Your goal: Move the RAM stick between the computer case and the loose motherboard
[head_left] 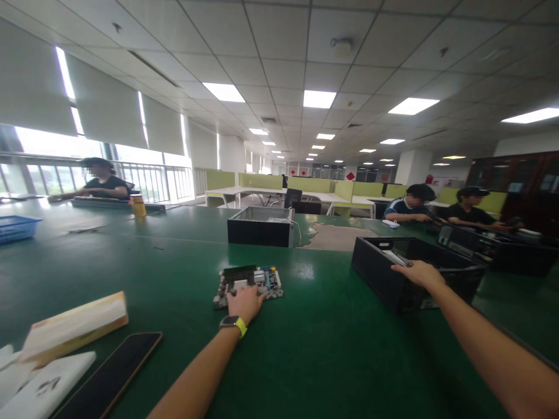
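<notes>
My left hand (245, 304) is on a computer motherboard (271, 284) lying on the green table, fingers closed over its near middle part. The board carries slots, a pale block and coloured connectors. A watch with a yellow-green strap is on my left wrist. On the right, my right hand (421, 272) is over the near side of an open black computer case (379, 278). Its fingers are closed on a slim silvery piece (396, 258) that slants into the case; its kind is not clear, and part of it is hidden by the hand.
Another open computer case (259, 233) stands beyond the motherboard. At near left lie a long box (78, 326), a dark flat slab (113, 372) and white packets. A blue basket (17, 228) and an orange container (138, 205) stand farther left. Several people sit around the table.
</notes>
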The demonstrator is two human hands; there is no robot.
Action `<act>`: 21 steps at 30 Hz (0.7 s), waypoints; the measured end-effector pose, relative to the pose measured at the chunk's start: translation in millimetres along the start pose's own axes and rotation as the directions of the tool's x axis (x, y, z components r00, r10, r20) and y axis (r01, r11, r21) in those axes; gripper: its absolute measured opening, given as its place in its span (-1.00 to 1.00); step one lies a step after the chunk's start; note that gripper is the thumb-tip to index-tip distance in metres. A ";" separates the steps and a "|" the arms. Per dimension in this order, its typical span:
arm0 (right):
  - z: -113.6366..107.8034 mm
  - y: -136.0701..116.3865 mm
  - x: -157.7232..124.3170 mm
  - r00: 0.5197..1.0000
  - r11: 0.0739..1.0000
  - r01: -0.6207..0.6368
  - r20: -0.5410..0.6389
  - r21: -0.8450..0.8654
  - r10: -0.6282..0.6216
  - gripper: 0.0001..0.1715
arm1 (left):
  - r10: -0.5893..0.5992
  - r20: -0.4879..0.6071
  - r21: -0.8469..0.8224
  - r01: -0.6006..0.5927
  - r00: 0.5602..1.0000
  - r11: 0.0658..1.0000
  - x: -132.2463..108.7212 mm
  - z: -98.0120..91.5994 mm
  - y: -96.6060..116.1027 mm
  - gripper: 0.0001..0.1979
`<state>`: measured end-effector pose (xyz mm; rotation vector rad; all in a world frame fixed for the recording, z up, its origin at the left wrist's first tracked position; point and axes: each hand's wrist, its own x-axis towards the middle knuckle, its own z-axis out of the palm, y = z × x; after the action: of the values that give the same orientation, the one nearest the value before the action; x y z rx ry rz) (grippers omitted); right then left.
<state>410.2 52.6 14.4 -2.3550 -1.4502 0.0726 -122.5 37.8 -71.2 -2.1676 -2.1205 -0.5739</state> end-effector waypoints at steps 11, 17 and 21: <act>4.9 -82.6 -138.3 0.976 0.996 0.083 -0.199 -0.020 -0.086 -0.24 | -0.211 -0.138 0.050 0.219 0.968 0.974 68.5 -3.9 -44.5 -0.48; 16.1 -147.7 -253.3 0.961 0.924 0.248 -0.198 0.291 -0.196 -0.31 | 0.368 -0.255 -0.192 -0.420 0.894 0.887 43.0 -51.0 68.4 -0.52; 8.4 -188.7 -330.7 0.914 0.869 0.406 -0.109 0.283 -0.391 -0.29 | 0.773 -0.091 -0.395 -0.735 0.628 0.551 4.3 -106.5 130.1 -0.62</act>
<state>92.6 -157.5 21.2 -1.7686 -1.7357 0.1165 -19.4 3.4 57.1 -3.0457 -0.8776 -0.8471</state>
